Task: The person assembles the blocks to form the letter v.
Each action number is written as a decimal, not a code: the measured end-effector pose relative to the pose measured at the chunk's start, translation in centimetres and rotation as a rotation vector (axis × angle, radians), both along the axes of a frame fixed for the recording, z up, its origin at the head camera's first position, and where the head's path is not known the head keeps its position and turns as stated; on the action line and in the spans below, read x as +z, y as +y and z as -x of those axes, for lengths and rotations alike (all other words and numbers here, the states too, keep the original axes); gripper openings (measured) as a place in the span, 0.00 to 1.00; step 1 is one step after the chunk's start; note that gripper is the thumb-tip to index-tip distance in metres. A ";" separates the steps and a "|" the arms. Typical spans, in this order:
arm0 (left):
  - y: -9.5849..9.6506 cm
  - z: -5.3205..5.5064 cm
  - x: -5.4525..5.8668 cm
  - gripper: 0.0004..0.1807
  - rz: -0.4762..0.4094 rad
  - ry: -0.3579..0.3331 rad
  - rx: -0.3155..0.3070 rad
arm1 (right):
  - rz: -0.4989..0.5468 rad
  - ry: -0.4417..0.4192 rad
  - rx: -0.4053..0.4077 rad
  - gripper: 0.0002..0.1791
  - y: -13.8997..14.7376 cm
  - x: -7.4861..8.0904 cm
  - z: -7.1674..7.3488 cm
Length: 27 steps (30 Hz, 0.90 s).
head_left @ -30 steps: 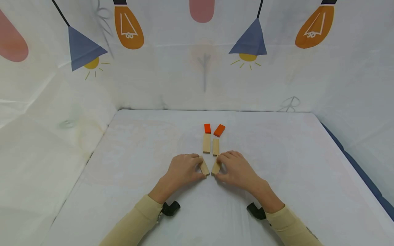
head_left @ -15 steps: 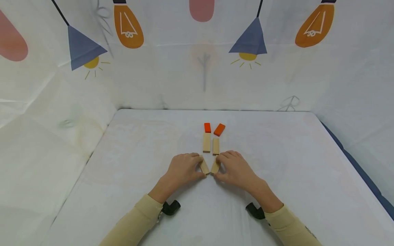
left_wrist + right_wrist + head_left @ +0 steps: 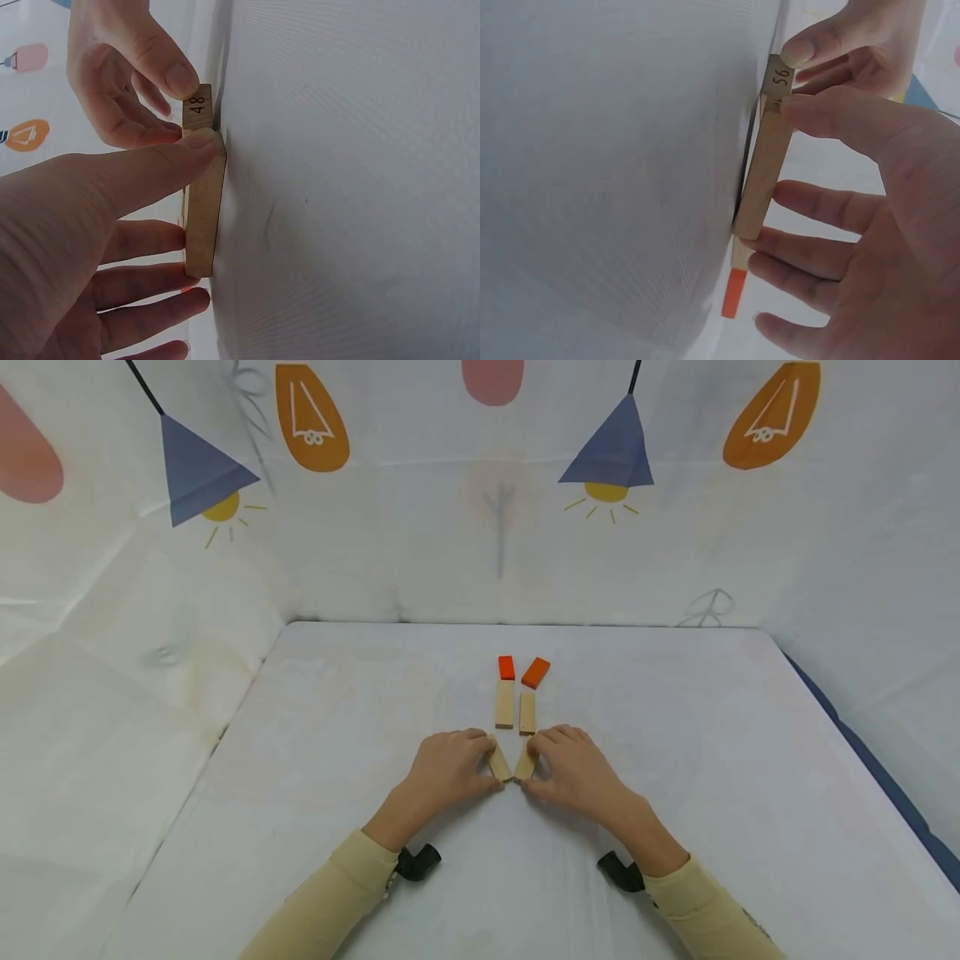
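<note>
I have the left hand (image 3: 450, 766) and the right hand (image 3: 573, 768) turned in toward each other over the white table (image 3: 337, 693), thumbs nearest me, backs of the hands showing from above. The left pinches a wooden block (image 3: 499, 762) end to end: thumb on the near end, a fingertip at the far end, the other fingers fanned out in my left wrist view. The right mirrors it, gripping a second block (image 3: 526, 764), its thumb on the numbered end. Each grip spans just one block's length. I see both held blocks slanting into a V, near ends together; I can't tell whether they touch. Just beyond lie two more wooden blocks, one on the left (image 3: 504, 705) and one on the right (image 3: 527, 714), with a red block (image 3: 506, 667) and a tilted orange block (image 3: 536, 672) past them. Both forearms angle in from the lower corners, sleeves (image 3: 322, 893) behind the wrists.
</note>
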<state>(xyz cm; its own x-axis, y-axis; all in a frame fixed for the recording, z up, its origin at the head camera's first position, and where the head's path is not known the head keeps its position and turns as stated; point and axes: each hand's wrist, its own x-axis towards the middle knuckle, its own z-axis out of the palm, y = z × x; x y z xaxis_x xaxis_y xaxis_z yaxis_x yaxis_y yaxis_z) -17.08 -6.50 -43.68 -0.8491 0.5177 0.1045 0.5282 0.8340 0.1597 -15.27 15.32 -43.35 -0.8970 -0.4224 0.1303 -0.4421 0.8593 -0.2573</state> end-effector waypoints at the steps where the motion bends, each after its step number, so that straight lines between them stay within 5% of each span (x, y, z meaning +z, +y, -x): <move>1: 0.0 0.0 0.0 0.29 -0.003 -0.002 0.001 | -0.001 0.005 0.001 0.17 0.0 0.0 0.0; 15: -0.1 -0.2 0.4 0.30 -0.014 -0.019 0.012 | -0.032 0.035 0.007 0.17 -0.5 0.0 -0.1; 27: -0.1 -0.1 0.3 0.22 -0.034 -0.008 0.002 | -0.054 0.047 0.019 0.16 -0.5 -0.1 -0.4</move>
